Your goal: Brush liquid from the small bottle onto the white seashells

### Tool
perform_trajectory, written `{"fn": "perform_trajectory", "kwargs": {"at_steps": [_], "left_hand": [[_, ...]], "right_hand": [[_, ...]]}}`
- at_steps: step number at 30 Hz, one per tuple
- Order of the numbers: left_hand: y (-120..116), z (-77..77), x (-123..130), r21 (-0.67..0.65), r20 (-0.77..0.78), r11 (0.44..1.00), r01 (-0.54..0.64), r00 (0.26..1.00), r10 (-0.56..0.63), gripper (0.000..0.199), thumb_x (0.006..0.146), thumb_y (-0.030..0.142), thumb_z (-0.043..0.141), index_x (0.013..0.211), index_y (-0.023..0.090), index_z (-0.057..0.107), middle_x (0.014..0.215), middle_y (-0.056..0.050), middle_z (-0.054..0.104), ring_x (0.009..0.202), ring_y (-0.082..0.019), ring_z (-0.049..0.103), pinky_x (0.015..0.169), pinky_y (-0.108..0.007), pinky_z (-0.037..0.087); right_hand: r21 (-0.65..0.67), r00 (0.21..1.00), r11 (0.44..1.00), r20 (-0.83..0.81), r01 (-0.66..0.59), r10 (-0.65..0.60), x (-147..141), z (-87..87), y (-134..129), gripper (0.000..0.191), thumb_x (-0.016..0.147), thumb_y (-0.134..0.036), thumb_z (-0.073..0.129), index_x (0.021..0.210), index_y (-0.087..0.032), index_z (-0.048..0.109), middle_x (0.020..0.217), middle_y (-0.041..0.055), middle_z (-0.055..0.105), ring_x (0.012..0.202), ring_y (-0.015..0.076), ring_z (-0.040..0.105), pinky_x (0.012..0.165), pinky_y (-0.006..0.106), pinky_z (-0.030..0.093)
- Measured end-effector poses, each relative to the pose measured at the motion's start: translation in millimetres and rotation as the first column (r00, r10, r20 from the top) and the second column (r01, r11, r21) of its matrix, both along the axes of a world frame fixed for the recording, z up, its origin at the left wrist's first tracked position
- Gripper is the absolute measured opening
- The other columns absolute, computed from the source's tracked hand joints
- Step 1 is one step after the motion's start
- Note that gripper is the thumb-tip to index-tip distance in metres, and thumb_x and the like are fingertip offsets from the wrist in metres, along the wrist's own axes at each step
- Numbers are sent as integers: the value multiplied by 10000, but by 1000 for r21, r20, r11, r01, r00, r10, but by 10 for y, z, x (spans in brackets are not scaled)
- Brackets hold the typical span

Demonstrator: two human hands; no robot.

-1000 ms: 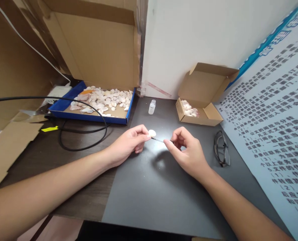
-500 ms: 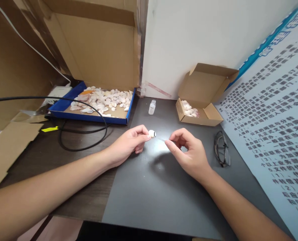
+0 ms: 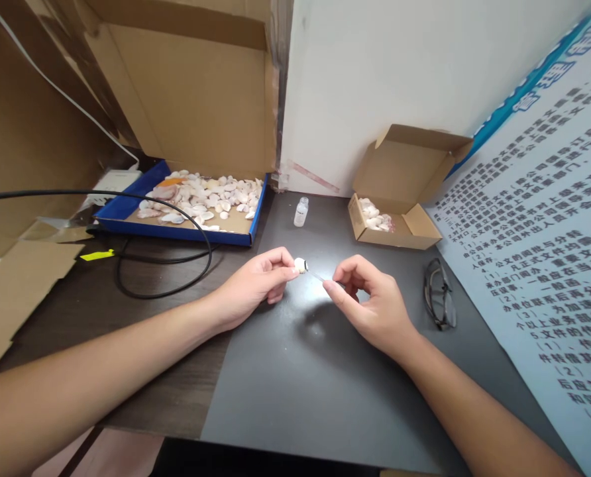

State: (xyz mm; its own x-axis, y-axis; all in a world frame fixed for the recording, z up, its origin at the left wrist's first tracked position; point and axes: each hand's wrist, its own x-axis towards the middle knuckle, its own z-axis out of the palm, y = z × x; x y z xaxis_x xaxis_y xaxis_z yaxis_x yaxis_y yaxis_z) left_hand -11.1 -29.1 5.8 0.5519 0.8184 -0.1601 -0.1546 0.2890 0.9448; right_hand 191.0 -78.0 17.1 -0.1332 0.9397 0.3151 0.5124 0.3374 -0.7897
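Note:
Between the thumb and fingers of my left hand (image 3: 260,285) is a small whitish shell (image 3: 300,265) with a dark edge on its right side. My right hand (image 3: 368,298) pinches a thin metal tool (image 3: 320,277), whose tip points left and lies close to the shell's dark edge; whether they touch is too small to tell. Behind the hands a small clear bottle (image 3: 300,212) stands upright, its mouth uncovered. Both hands are held above the dark grey mat (image 3: 295,397).
At the back left, a blue-rimmed tray (image 3: 176,231) holds many shells. A small open carton (image 3: 399,238) with several shells stands at the back right. Dark-framed glasses (image 3: 438,295) lie right of my right hand. A black cable (image 3: 163,296) loops on the left.
My right hand has shifted slightly left with the tool. My left hand keeps its grip on the shell, which now appears turned a little.

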Motion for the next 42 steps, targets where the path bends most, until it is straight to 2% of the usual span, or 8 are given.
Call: {"fn": "perform_trajectory", "kwargs": {"at_steps": [8, 14, 22, 34, 42], "left_hand": [[1, 0, -1, -12, 9, 1000, 0, 1000, 0, 215, 854, 272, 654, 763, 187, 479, 560, 87, 354, 470, -46, 298, 486, -186, 267], [-2, 4, 6, -14, 4, 1000, -7, 1000, 7, 194, 851, 259, 646, 771, 185, 485, 555, 86, 373, 461, -44, 306, 480, -186, 261], [6, -8, 2, -11, 8, 1000, -2, 1000, 2, 206, 852, 272, 653, 770, 187, 484, 539, 91, 354, 459, -46, 298, 483, -188, 262], [-1, 14, 6, -19, 4, 1000, -8, 1000, 8, 230, 831, 296, 674, 762, 190, 481, 546, 90, 354, 460, -50, 298, 481, -193, 260], [3, 11, 4, -36, 19, 999, -10, 1000, 11, 218, 825, 273, 676, 767, 186, 484, 551, 91, 361, 459, -42, 294, 479, -188, 259]], "right_hand": [[-12, 1000, 1000, 14, 7, -7, 4, 12, -12, 187, 855, -299, 652, 781, -231, 494, 614, -54, 492, 504, 98, 428, 486, 235, 376], [38, 999, 998, -14, 47, -46, 15, 5, -12, 171, 855, -276, 655, 793, -233, 501, 626, -47, 505, 543, 108, 462, 515, 237, 397], [14, 997, 997, 11, 77, -77, 17, 1, 20, 184, 857, -293, 646, 776, -226, 494, 623, -47, 497, 523, 100, 440, 494, 233, 375], [0, 999, 1000, 17, 29, -29, 7, 9, 3, 179, 857, -294, 645, 785, -230, 494, 624, -48, 500, 511, 98, 425, 489, 232, 380], [5, 1000, 1000, 16, -5, 5, -9, 2, 3, 163, 855, -300, 661, 828, -229, 518, 692, -47, 543, 513, 85, 470, 498, 219, 398]]}}
